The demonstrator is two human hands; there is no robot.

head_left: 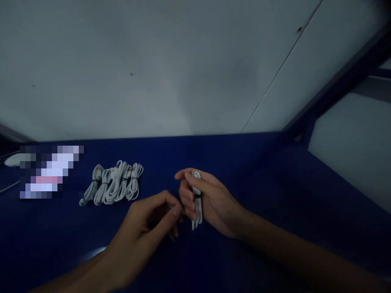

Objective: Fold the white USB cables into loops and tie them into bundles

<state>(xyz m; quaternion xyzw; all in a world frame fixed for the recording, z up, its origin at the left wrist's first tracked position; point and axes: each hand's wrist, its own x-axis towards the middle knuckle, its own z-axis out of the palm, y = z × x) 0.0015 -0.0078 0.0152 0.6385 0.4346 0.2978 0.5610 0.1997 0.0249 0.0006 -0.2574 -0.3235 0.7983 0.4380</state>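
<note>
My right hand is closed around a coiled white cable, bound at its middle with a black tie. The coil stands roughly upright against the palm, its lower loops sticking out below the fingers. Just left of it is my left hand, thumb and index fingertip pressed together in a pinch near the right hand's fingers. Whether anything small sits in that pinch is hidden. Further left, several more coiled white cables lie side by side on the blue table, with dark ties showing around some of them.
At the far left lies a pixelated bright object, beside a white rounded item with a cord. A grey-white wall panel rises behind the table. Blue frame bars run along the right side.
</note>
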